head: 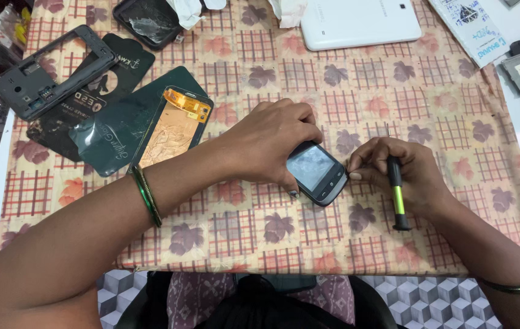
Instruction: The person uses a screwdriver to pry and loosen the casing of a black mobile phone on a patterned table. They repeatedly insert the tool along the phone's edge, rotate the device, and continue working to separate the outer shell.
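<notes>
Both hands meet at the phone: left hand clamps its left end, right hand, fingers curled around a screwdriver, touches its right edge.

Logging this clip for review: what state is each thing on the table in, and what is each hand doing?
Small dark phone: assembled, screen off, gripped by left hand.
Green-and-black screwdriver: held in right hand, tip at the phone's edge.
Grey phone frame: stripped, lying loose.
Display panel: detached, copper back up.
White tablet: whole, face down.
</notes>
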